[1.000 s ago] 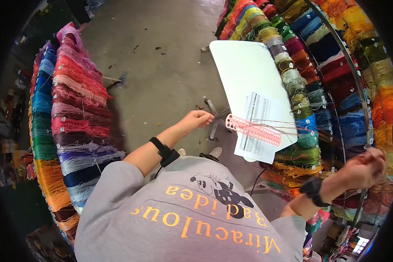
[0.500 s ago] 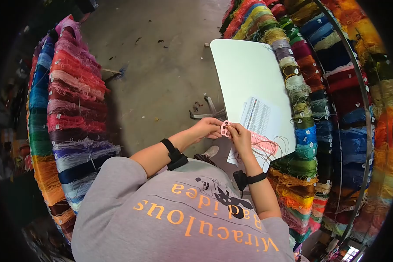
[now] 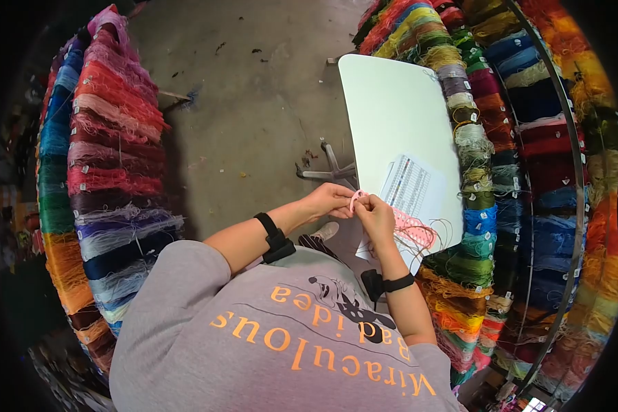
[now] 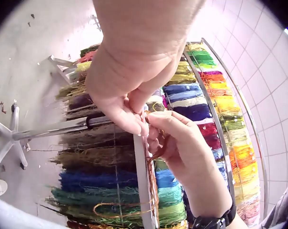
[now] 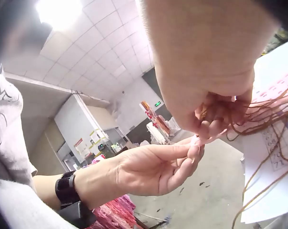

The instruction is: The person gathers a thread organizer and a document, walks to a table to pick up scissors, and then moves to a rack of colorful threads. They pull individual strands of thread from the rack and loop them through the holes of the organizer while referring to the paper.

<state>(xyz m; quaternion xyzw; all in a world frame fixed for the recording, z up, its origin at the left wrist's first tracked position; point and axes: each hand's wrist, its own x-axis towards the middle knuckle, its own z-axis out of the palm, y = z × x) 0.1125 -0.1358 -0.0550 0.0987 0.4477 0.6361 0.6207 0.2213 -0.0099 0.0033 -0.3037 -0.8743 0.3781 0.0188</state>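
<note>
In the head view, a pink card with rows of holes (image 3: 413, 230) lies across printed sheets (image 3: 412, 182) at the near end of a white table. My left hand (image 3: 329, 200) pinches the card's left end between thumb and fingers. Right against it, my right hand (image 3: 378, 218) pinches brown thread (image 5: 263, 129) at the same end. In the right wrist view, strands run from the right fingers back over the card and hang past the sheets. The left wrist view shows the fingertips of both hands meeting at the card's edge. The fingers hide the hole there.
The white table (image 3: 391, 103) stands ahead to the right, its wheeled base (image 3: 329, 165) beside it. Racks of coloured thread hanks (image 3: 474, 185) line the right, behind a metal rail (image 3: 573, 137). Another hank rack (image 3: 117, 144) stands on the left. Grey floor (image 3: 254, 103) lies between.
My right hand has come back from far right, where it drew the threads out, to the card's end. My left hand now grips that end. The threads have gone from taut to loosely looped.
</note>
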